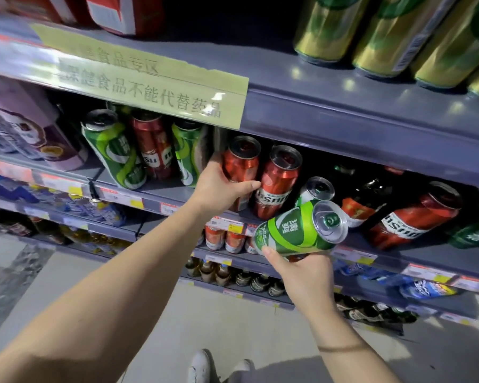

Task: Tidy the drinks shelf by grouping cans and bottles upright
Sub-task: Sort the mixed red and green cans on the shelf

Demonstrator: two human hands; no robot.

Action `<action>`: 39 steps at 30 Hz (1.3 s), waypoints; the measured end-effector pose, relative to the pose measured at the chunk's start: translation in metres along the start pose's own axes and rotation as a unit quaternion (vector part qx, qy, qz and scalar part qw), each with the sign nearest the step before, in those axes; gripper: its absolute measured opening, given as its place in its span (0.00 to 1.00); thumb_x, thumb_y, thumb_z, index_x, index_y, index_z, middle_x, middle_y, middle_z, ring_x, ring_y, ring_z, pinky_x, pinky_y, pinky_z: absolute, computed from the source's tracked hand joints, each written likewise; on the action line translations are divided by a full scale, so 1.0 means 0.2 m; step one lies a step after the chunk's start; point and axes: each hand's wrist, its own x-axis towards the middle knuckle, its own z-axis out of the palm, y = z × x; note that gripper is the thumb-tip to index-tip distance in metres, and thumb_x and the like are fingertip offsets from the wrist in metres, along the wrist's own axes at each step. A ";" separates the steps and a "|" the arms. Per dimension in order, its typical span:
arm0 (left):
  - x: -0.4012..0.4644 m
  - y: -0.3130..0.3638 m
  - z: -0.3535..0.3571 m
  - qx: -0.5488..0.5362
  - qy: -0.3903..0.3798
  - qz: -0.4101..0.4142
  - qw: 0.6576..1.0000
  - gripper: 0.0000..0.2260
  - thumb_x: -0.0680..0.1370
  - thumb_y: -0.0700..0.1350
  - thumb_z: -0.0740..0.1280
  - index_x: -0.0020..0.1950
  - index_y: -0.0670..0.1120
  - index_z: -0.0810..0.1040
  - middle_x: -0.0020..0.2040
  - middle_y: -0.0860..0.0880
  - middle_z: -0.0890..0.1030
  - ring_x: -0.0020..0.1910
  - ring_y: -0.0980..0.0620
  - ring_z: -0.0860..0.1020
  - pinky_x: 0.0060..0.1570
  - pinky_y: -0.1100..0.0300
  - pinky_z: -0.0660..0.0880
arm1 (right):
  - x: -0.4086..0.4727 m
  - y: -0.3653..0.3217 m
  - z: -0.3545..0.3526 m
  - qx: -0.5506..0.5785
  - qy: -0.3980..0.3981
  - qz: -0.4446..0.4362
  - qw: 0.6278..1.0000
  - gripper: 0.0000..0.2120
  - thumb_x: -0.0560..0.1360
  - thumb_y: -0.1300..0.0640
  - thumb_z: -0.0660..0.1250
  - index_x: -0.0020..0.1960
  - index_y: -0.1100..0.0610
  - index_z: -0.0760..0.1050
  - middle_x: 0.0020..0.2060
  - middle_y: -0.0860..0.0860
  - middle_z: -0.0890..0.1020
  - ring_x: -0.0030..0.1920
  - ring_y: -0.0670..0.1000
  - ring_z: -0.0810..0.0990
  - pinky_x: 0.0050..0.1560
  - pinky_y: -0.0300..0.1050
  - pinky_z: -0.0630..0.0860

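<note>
My left hand (221,186) grips a red can (241,167) that stands upright on the drinks shelf (161,196). A second red can (281,181) stands right beside it. My right hand (302,269) holds a green can (299,230) tilted on its side in front of the shelf edge, top end to the right. Further left stand two green cans (114,150) (187,153) with a red can (152,146) between them. At the right, a red can (415,217) leans over, next to a dark bottle (368,194) and a green-and-white can (315,190).
The shelf above (343,111) carries gold-green cans (393,34) and a yellow paper sign (155,87). Purple packs (25,125) fill the shelf's left end. Lower shelves hold small cans, bottles and blue packets. The floor and my shoes are below.
</note>
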 end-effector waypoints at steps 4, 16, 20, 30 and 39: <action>-0.10 -0.04 -0.09 -0.037 -0.019 -0.011 0.999 0.34 0.68 0.51 0.79 0.68 0.45 0.67 0.58 0.57 0.76 0.59 0.58 0.74 0.57 0.67 0.69 | 0.01 -0.06 0.09 -0.011 -0.051 -0.035 0.998 0.08 0.64 0.52 0.80 0.40 0.47 0.82 0.33 0.30 0.81 0.40 0.29 0.79 0.39 0.22 0.69; -0.33 -0.25 -0.63 -0.055 -0.049 0.008 0.997 0.31 0.63 0.55 0.81 0.62 0.53 0.73 0.54 0.58 0.81 0.54 0.67 0.78 0.54 0.64 0.76 | 0.00 -0.48 0.76 -0.125 -0.111 -0.009 0.986 0.23 0.64 0.49 0.70 0.58 0.46 0.71 0.49 0.47 0.79 0.44 0.52 0.79 0.39 0.40 0.67; -0.23 -0.37 -0.79 -0.033 0.000 0.027 0.999 0.31 0.60 0.60 0.79 0.60 0.53 0.75 0.53 0.57 0.81 0.54 0.58 0.79 0.55 0.56 0.76 | 0.04 -0.56 0.91 -0.119 -0.188 -0.005 0.975 0.29 0.64 0.51 0.71 0.63 0.43 0.69 0.54 0.48 0.80 0.50 0.53 0.81 0.47 0.46 0.77; -0.18 -0.57 -1.05 -0.056 -0.049 0.019 0.997 0.26 0.65 0.50 0.81 0.59 0.52 0.77 0.50 0.54 0.84 0.51 0.55 0.81 0.52 0.60 0.77 | 0.30 -1.09 0.92 -0.387 -0.109 -0.110 0.909 0.23 0.81 0.44 0.56 0.69 0.57 0.68 0.63 0.58 0.77 0.63 0.59 0.73 0.55 0.46 0.65; -0.21 -0.59 -1.09 -0.040 -0.050 0.014 0.998 0.25 0.65 0.51 0.81 0.58 0.55 0.78 0.50 0.56 0.83 0.53 0.55 0.81 0.57 0.53 0.77 | 0.33 -0.95 0.95 -0.426 -0.021 -0.196 0.883 0.31 0.72 0.36 0.67 0.70 0.48 0.67 0.68 0.53 0.73 0.70 0.61 0.65 0.71 0.60 0.53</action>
